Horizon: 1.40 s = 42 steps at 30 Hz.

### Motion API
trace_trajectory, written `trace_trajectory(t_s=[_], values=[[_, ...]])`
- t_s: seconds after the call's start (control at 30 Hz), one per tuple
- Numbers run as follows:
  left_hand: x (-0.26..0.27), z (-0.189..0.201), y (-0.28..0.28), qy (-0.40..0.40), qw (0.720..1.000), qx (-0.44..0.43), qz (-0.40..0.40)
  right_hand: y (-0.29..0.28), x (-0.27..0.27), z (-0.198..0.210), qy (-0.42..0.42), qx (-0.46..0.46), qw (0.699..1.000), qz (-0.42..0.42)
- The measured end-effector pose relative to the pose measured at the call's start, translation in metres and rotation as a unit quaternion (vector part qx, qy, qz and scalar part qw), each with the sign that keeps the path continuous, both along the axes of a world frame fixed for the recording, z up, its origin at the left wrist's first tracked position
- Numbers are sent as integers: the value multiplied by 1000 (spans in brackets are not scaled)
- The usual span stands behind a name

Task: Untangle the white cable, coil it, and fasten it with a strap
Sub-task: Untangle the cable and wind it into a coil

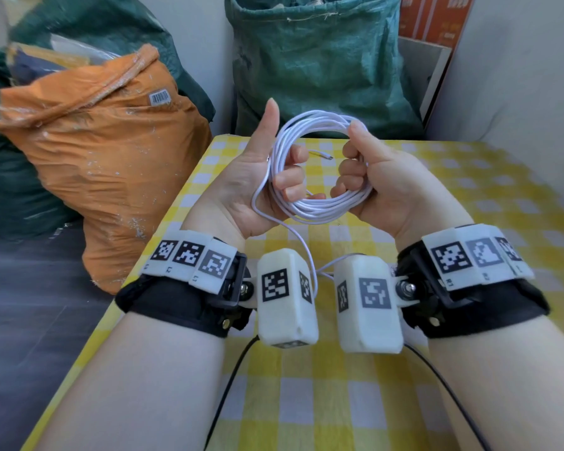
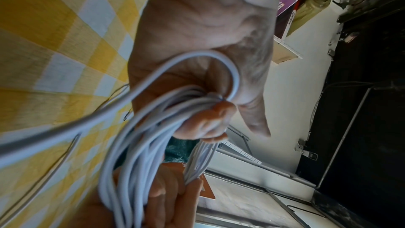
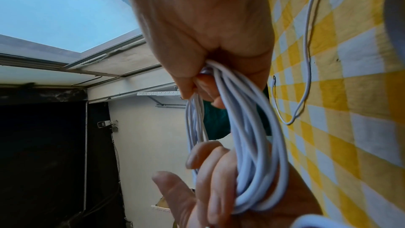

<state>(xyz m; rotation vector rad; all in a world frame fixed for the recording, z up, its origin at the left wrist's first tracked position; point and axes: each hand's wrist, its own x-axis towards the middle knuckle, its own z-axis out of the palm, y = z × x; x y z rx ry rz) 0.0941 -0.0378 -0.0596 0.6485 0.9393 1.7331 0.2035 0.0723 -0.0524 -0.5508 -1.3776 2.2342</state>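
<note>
I hold the white cable [image 1: 319, 210] as a round coil of several loops above the yellow-and-white checked table [image 1: 469, 196]. My left hand [image 1: 284, 157] grips the coil's left side with curled fingers, thumb pointing up. Closed in a fist, my right hand [image 1: 352, 154] grips the coil's right side. One loose tail [image 1: 302, 242] runs from the left palm down between the wrist cameras. A metal-tipped cable end [image 1: 327, 156] shows through the coil. In the left wrist view the left hand [image 2: 197, 55] clasps the bundled cable [image 2: 136, 145]. In the right wrist view the right hand [image 3: 208, 41] clamps the same cable [image 3: 252, 145].
An orange sack [image 1: 111, 151] stands off the table's left edge, with green sacks [image 1: 323, 66] behind the far edge. A cardboard box [image 1: 437, 17] is at the back right. Thin black camera leads [image 1: 228, 379] trail over the near tablecloth.
</note>
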Motion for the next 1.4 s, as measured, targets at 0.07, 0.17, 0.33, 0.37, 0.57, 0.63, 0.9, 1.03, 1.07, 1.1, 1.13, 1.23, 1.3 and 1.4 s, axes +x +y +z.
trace_trajectory(t_s=[0.07,0.17,0.33,0.37,0.57,0.63,0.9,1.03,1.07,1.1,1.13,1.23,1.3,1.4], values=[[1,1,-1,14,1000,2,1,0,1,1,-10,20,1000,1],[3,2,-1,19,999,3,29,0,2,2,-41,71,996,-20],[6,3,4,-3,995,18,95,7,0,1,-8,235,961,-149],[7,2,5,-5,994,23,104,6,1,2,7,269,950,-160],[9,2,7,-22,991,50,124,-8,2,-2,-20,362,931,45],[10,3,8,-26,991,54,123,-11,2,-5,-69,406,907,89],[14,2,8,-19,995,50,78,-14,0,-9,-142,523,835,93],[12,3,7,-14,996,45,74,-15,0,-5,-197,573,793,64],[11,4,7,-24,996,49,76,-14,1,-4,-201,587,781,66],[9,5,6,-37,995,53,79,-13,2,-3,-201,603,769,67],[7,6,5,-51,994,57,79,-12,3,-2,-200,619,757,65],[0,8,-1,-103,991,56,68,-11,6,1,-202,646,733,65],[-7,8,-6,-136,988,49,47,-12,7,3,-200,652,727,84],[-14,7,-9,-191,981,32,21,-13,8,4,-217,676,693,124]])
